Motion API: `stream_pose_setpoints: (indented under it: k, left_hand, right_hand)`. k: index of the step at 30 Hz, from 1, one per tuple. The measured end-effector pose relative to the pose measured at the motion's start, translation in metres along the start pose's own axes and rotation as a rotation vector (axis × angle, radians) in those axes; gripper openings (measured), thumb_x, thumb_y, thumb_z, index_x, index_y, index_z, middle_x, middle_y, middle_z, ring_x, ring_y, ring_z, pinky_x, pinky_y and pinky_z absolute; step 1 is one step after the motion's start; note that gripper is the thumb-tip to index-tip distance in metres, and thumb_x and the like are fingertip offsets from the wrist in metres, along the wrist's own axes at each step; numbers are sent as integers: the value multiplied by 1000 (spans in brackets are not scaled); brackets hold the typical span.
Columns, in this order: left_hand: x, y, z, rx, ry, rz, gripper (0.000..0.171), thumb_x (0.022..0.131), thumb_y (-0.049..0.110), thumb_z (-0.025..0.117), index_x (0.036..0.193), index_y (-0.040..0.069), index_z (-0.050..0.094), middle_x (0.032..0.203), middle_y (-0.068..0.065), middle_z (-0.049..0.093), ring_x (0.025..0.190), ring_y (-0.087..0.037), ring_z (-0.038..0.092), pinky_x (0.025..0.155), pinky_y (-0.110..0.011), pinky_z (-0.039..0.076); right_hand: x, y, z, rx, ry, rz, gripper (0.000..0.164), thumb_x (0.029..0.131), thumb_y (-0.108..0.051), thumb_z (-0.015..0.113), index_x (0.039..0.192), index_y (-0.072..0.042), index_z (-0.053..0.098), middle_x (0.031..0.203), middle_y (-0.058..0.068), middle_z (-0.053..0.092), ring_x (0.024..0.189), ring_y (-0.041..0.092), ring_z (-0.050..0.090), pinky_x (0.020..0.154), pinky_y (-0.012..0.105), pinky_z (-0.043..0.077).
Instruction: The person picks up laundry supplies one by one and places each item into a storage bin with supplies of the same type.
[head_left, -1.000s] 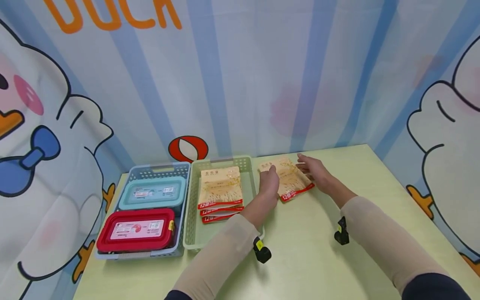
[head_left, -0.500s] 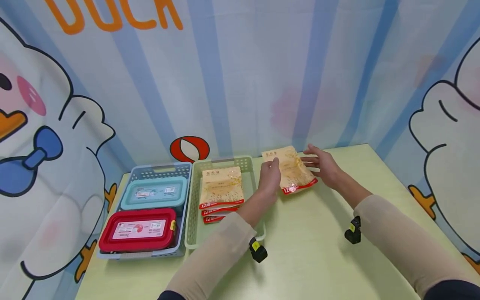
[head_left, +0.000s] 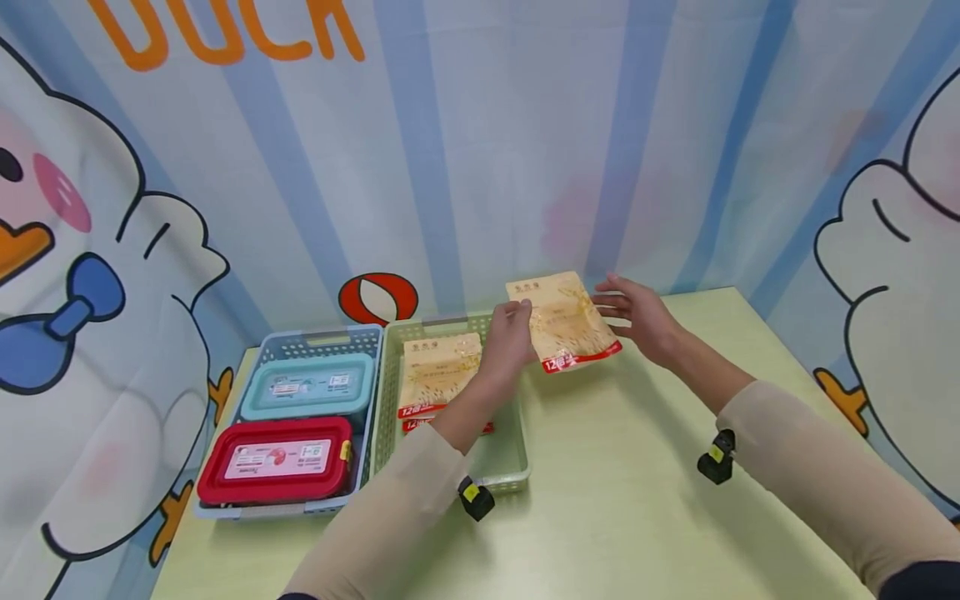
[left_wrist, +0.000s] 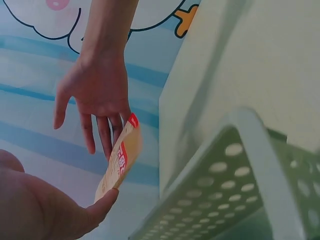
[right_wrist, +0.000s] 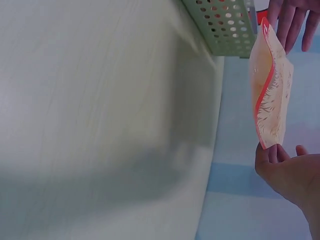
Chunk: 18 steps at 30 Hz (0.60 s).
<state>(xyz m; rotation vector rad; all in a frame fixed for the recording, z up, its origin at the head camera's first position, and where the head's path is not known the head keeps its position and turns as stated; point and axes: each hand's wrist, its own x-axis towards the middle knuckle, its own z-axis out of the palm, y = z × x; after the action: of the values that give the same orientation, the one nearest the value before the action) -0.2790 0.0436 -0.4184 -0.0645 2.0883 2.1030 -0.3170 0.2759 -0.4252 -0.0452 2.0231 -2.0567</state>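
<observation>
A flat beige food pouch [head_left: 566, 325] with a red band along one end is held up over the table at the right of the green basket. My left hand [head_left: 507, 343] pinches its left edge, thumb on the printed front. The right hand [head_left: 643, 317] has its fingers extended at the pouch's right edge. In the left wrist view the left thumb [left_wrist: 102, 206] presses the pouch [left_wrist: 120, 157], and the right hand [left_wrist: 100, 87] faces it with straight fingers. The right wrist view shows the right fingertips [right_wrist: 270, 151] against the pouch's lower end.
The green perforated basket [head_left: 517, 467] holds a stack of similar pouches [head_left: 438, 367], partly covered by the left arm. Left of it, a blue basket [head_left: 363, 492] holds a teal-lidded box [head_left: 309, 386] and a red-lidded box [head_left: 275, 460]. A printed curtain [head_left: 510, 150] hangs behind the table [head_left: 600, 517].
The pouch has risen from the table and shifted slightly left with the left hand. My left forearm has swung left over the green basket. The right hand has moved up alongside the pouch.
</observation>
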Motion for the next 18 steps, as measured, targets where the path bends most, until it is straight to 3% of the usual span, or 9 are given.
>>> stream_pose_setpoints:
  k: [3,6,18]
  left_hand:
    - [-3,5,-12,20,-33,13,57,103,51,42,148,16,36,153,-7,40,134,-28,46,93,-46,52]
    - [-5,11,-23,46,-49,40,58,104,52,42,149,16,35,152,-6,40,138,-26,42,92,-45,53]
    - [-19,24,-50,166,-53,122,66,102,55,41,153,14,29,151,-6,43,134,-24,45,94,-46,52]
  right_hand:
    - [-3,-8,7,-11,-8,-14,69,102,-54,43,147,-2,35,156,21,33,143,37,32,116,55,24]
    - [-6,-15,15,-9,-8,-25,69,102,-53,44,147,-1,36,156,20,33,143,35,32,116,54,25]
    - [-17,-29,51,-35,47,-117,64,102,-44,46,144,4,38,150,19,41,137,36,39,112,54,31]
